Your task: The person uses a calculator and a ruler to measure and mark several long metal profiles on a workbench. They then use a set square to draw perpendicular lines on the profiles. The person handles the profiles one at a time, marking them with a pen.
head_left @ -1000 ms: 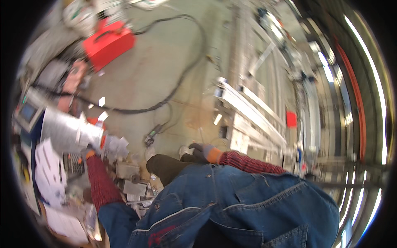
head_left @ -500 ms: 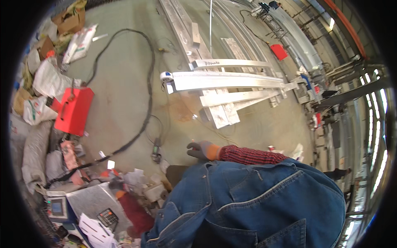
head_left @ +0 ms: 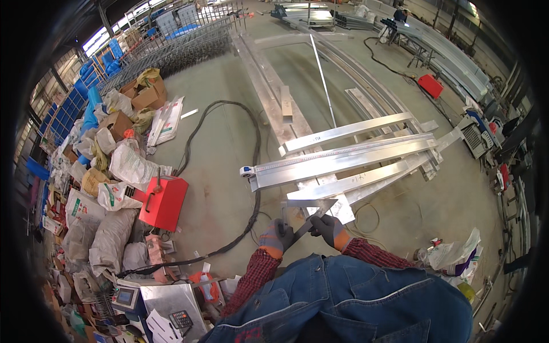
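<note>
My left hand [head_left: 275,235], in a grey glove with an orange cuff, is closed around the lower corner of a metal set square [head_left: 302,203], an open triangular frame. My right hand [head_left: 329,228], gloved the same way, pinches its slanted bar. The square is raised in front of my body, just short of the near ends of the metal bars. Beyond it a wide silver metal bar [head_left: 343,166] lies crosswise on the long rails. A tape measure [head_left: 247,171] sits at the left end of this bar, its blade drawn out along it.
Other silver bars [head_left: 349,132] lie beside the wide one. On the left are a red metal box [head_left: 164,203], a thick black cable [head_left: 257,143] on the floor and heaped sacks [head_left: 114,240]. A calculator [head_left: 181,320] rests near papers at lower left.
My view has tilted up, showing more of the hall. My left hand has come from the cluttered lower-left area to the middle. Both hands now hold the set square, which was not visible before.
</note>
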`<state>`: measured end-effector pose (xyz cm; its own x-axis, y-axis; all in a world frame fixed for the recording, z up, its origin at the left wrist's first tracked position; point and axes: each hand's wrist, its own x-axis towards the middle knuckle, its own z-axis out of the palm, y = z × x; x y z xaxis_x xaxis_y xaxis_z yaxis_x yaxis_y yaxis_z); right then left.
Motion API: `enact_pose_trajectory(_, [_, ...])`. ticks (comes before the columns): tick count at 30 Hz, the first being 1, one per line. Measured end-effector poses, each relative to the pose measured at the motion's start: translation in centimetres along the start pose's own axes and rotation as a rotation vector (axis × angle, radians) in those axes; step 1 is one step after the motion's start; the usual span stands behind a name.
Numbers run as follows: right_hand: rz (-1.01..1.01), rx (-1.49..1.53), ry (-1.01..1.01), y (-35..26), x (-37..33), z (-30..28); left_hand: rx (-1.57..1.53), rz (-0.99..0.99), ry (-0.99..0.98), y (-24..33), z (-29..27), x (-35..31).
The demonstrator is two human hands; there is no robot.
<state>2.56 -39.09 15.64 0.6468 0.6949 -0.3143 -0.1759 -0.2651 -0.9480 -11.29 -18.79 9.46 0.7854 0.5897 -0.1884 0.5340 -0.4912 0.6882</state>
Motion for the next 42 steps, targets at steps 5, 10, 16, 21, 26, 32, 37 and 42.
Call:
enact_pose_trajectory(5, [0.027,-0.001,0.244,1.5,-0.3,-6.3,-0.140,0.310,0.241,-0.7,2.3,5.1])
enact_pose_trajectory(10, [-0.002,0.205,0.539,4.8,-1.9,-10.6,0.056,0.080,0.372,-6.8,-3.8,17.8])
enact_pose_trajectory(16, [0.110,0.386,0.907,8.1,-5.7,-11.2,0.446,0.124,0.165,-12.6,-9.7,29.8])
enact_pose_trajectory(21, [0.113,0.654,1.075,9.7,-7.2,-8.4,0.589,0.115,-0.076,-15.0,-10.2,33.9])
enact_pose_trajectory(26, [0.163,0.707,1.136,10.3,-6.7,-6.5,0.496,0.212,-0.131,-15.7,-9.7,35.0])
enact_pose_trajectory(32, [0.140,0.713,1.157,10.4,-6.2,-5.9,0.539,0.119,-0.136,-14.1,-9.1,35.2])
enact_pose_trajectory(37, [0.130,0.716,1.145,11.4,-5.2,-6.4,0.656,0.200,-0.115,-9.9,-10.9,33.5])
enact_pose_trajectory(42, [0.167,0.744,1.140,12.0,-5.6,-7.3,0.723,0.284,-0.133,-3.6,-12.1,32.9])
